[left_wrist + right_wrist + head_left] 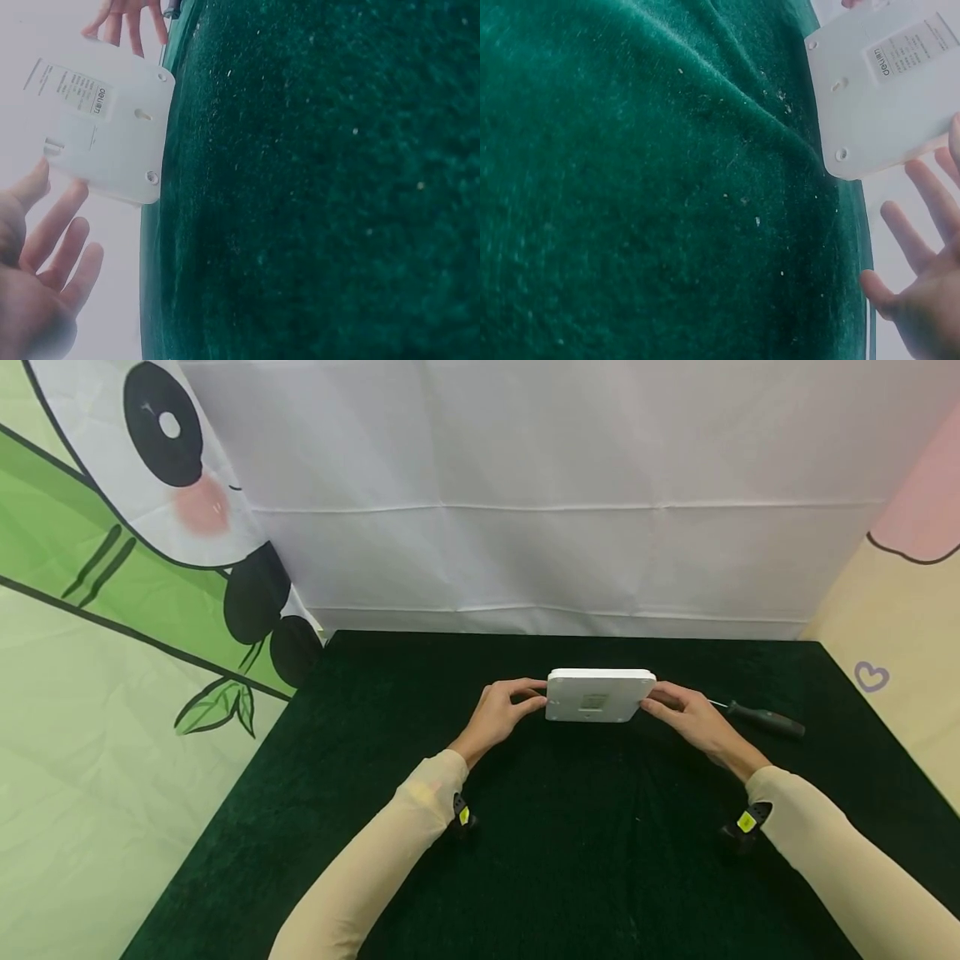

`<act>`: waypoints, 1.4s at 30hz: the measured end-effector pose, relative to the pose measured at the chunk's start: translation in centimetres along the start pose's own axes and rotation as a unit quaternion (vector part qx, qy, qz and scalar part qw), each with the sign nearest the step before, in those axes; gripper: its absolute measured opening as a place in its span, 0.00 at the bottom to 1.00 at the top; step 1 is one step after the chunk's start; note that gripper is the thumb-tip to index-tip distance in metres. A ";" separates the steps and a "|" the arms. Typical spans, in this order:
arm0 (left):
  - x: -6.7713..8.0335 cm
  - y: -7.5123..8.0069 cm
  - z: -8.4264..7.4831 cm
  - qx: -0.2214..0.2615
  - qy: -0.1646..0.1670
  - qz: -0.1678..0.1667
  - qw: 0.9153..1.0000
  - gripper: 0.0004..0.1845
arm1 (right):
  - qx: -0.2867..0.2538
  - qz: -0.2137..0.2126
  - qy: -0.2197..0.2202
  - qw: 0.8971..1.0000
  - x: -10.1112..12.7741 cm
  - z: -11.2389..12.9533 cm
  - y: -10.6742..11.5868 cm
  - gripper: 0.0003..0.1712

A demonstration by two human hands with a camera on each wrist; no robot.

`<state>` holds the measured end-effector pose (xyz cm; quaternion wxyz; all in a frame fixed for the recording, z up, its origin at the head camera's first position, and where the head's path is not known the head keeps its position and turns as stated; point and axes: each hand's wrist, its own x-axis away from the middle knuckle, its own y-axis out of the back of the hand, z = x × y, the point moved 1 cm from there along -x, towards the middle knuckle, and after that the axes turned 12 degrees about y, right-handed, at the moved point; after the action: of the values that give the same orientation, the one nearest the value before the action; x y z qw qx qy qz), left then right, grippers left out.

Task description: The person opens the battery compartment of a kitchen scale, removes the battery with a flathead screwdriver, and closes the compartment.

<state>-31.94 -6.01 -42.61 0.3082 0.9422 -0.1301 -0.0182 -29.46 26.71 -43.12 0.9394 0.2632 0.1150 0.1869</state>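
Observation:
A flat white square device stands on its edge on the dark green cloth, its labelled underside with screw holes facing me. My left hand touches its left edge, thumb near the top corner. My right hand touches the right edge. In the left wrist view the device stands upright and my left hand's straight fingers reach its near edge. The right wrist view shows the device with my right hand's spread fingers at its edge.
A screwdriver with a dark handle lies on the cloth just right of my right hand. White fabric hangs behind the table. A panda-print backdrop stands on the left and a beige panel on the right.

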 end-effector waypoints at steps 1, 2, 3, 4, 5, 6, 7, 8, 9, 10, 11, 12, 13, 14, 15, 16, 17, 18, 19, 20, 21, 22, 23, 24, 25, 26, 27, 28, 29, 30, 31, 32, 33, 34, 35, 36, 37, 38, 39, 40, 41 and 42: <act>0.0 0.0 -0.1 -0.001 -0.003 -0.004 1.000 0.18 | 0.001 -0.002 0.000 1.000 0.0 0.1 0.1 0.34; 0.0 0.0 -0.2 0.000 -0.005 -0.008 1.000 0.17 | 0.000 -0.004 0.002 1.000 0.1 0.1 0.1 0.34; 0.1 -0.1 -0.2 0.000 -0.007 -0.013 1.000 0.17 | -0.001 -0.007 0.004 1.000 0.1 0.2 0.2 0.34; 0.1 -0.1 -0.3 0.001 -0.010 -0.018 1.000 0.17 | -0.001 -0.009 0.007 1.000 0.2 0.3 0.2 0.34; 0.2 -0.2 -0.3 0.002 -0.014 -0.022 1.000 0.17 | -0.002 -0.012 0.010 1.000 0.2 0.3 0.2 0.33; 0.3 -0.2 -0.3 0.003 -0.016 -0.026 1.000 0.17 | -0.003 -0.015 0.013 1.000 0.3 0.4 0.1 0.33; 0.4 -0.3 -0.3 0.006 -0.019 -0.030 0.999 0.16 | -0.004 -0.018 0.015 1.000 0.4 0.4 0.1 0.32; 0.5 -0.4 -0.3 0.008 -0.021 -0.033 0.999 0.16 | -0.003 -0.021 0.018 1.000 0.4 0.5 0.0 0.32; 0.6 -0.5 -0.3 0.010 -0.023 -0.037 0.999 0.16 | -0.001 -0.024 0.019 1.000 0.5 0.5 0.0 0.32; 0.6 -0.5 -0.3 0.014 -0.024 -0.041 0.999 0.16 | 0.000 -0.025 0.020 0.999 0.5 0.6 -0.1 0.32; 0.7 -0.6 -0.2 0.018 -0.023 -0.046 0.999 0.15 | -0.001 -0.027 0.020 0.999 0.5 0.6 -0.2 0.32; 0.8 -0.7 -0.2 0.022 -0.023 -0.050 0.998 0.14 | -0.001 -0.029 0.019 0.999 0.5 0.6 -0.2 0.32; 0.9 -0.8 -0.1 0.025 -0.023 -0.055 0.998 0.14 | 0.001 -0.029 0.017 0.999 0.4 0.6 -0.4 0.33; 1.0 -0.9 0.0 0.026 -0.022 -0.061 0.998 0.13 | 0.002 -0.030 0.016 0.999 0.4 0.6 -0.5 0.33; 1.0 -1.0 0.0 0.028 -0.022 -0.065 0.997 0.12 | 0.001 -0.031 0.012 0.999 0.3 0.6 -0.6 0.34; 1.0 -1.0 0.1 0.028 -0.021 -0.070 0.997 0.12 | 0.001 -0.033 0.008 0.999 0.3 0.6 -0.7 0.34; 1.1 -1.1 0.0 0.026 -0.023 -0.073 0.997 0.11 | 0.000 -0.037 0.003 0.999 0.3 0.6 -0.8 0.35; 1.1 -1.2 0.0 0.025 -0.024 -0.075 0.997 0.11 | 0.000 -0.040 -0.001 0.999 0.3 0.6 -0.8 0.35; 1.0 -1.2 0.0 0.022 -0.023 -0.077 0.997 0.11 | 0.000 -0.043 -0.007 0.999 0.3 0.6 -0.8 0.36; 1.0 -1.3 -0.1 0.022 -0.023 -0.076 0.997 0.11 | -0.002 -0.046 -0.011 0.999 0.4 0.6 -0.8 0.36; 1.0 -1.3 -0.1 0.022 -0.022 -0.076 0.997 0.11 | -0.004 -0.049 -0.016 0.999 0.4 0.7 -0.8 0.36; 0.9 -1.3 -0.2 0.021 -0.022 -0.076 0.997 0.11 | -0.004 -0.052 -0.018 0.998 0.4 0.7 -0.8 0.36; 0.9 -1.3 -0.2 0.020 -0.021 -0.076 0.997 0.11 | -0.006 -0.053 -0.019 0.998 0.4 0.8 -0.8 0.36; 0.9 -1.3 -0.3 0.019 -0.018 -0.076 0.997 0.12 | -0.007 -0.056 -0.019 0.998 0.4 0.9 -0.8 0.36; 0.9 -1.3 -0.3 0.018 -0.017 -0.077 0.997 0.12 | -0.007 -0.060 -0.018 0.998 0.4 1.0 -0.8 0.36; 0.8 -1.2 -0.3 0.018 -0.017 -0.077 0.997 0.12 | -0.007 -0.063 -0.016 0.998 0.4 1.1 -0.9 0.36; 0.8 -1.2 -0.4 0.015 -0.016 -0.078 0.997 0.12 | -0.005 -0.066 -0.014 0.998 0.4 1.1 -0.9 0.35; 0.8 -1.2 -0.4 0.013 -0.015 -0.079 0.997 0.12 | -0.003 -0.069 -0.012 0.998 0.3 1.2 -0.9 0.34; 0.8 -1.2 -0.4 0.010 -0.014 -0.079 0.997 0.12 | -0.003 -0.072 -0.010 0.997 0.3 1.2 -1.0 0.33; 0.8 -1.1 -0.5 0.007 -0.014 -0.079 0.997 0.12 | -0.003 -0.075 -0.009 0.997 0.3 1.2 -1.1 0.32; 0.8 -1.1 -0.5 0.003 -0.014 -0.079 0.997 0.12 | -0.002 -0.077 -0.008 0.997 0.3 1.3 -1.1 0.31; 0.8 -1.1 -0.6 -0.001 -0.012 -0.079 0.997 0.12 | -0.002 -0.079 -0.006 0.997 0.2 1.3 -1.2 0.30; 0.8 -1.1 -0.6 -0.005 -0.010 -0.079 0.997 0.12 | -0.001 -0.081 -0.004 0.997 0.2 1.3 -1.3 0.30; 0.8 -1.1 -0.7 -0.008 -0.009 -0.079 0.997 0.12 | -0.003 -0.083 -0.003 0.997 0.2 1.3 -1.4 0.29; 0.8 -1.1 -0.7 -0.010 -0.007 -0.079 0.997 0.12 | -0.005 -0.084 -0.001 0.996 0.2 1.3 -1.4 0.29; 0.8 -1.1 -0.8 -0.012 -0.006 -0.079 0.997 0.12 | -0.005 -0.086 0.000 0.996 0.2 1.3 -1.4 0.29; 0.7 -1.1 -0.8 -0.012 -0.005 -0.079 0.997 0.12 | -0.004 -0.088 0.000 0.996 0.2 1.4 -1.4 0.28; 0.7 -1.1 -0.8 -0.011 -0.005 -0.080 0.997 0.12 | -0.002 -0.089 0.001 0.996 0.2 1.4 -1.5 0.28; 0.7 -1.1 -0.8 -0.010 -0.004 -0.079 0.997 0.12 | 0.000 -0.091 0.001 0.996 0.2 1.4 -1.5 0.28; 0.8 -1.1 -0.8 -0.009 -0.003 -0.079 0.997 0.12 | 0.001 -0.092 0.001 0.996 0.2 1.5 -1.5 0.28; 0.8 -1.1 -0.8 -0.008 -0.001 -0.079 0.997 0.11 | 0.003 -0.094 0.001 0.996 0.2 1.6 -1.5 0.28; 0.8 -1.0 -0.8 -0.006 0.001 -0.079 0.997 0.11 | 0.005 -0.094 0.000 0.996 0.3 1.6 -1.6 0.28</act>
<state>-30.81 -4.94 -42.50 0.3116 0.9477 -0.0553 -0.0424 -28.27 24.85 -42.68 0.9516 0.2559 0.1400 0.0971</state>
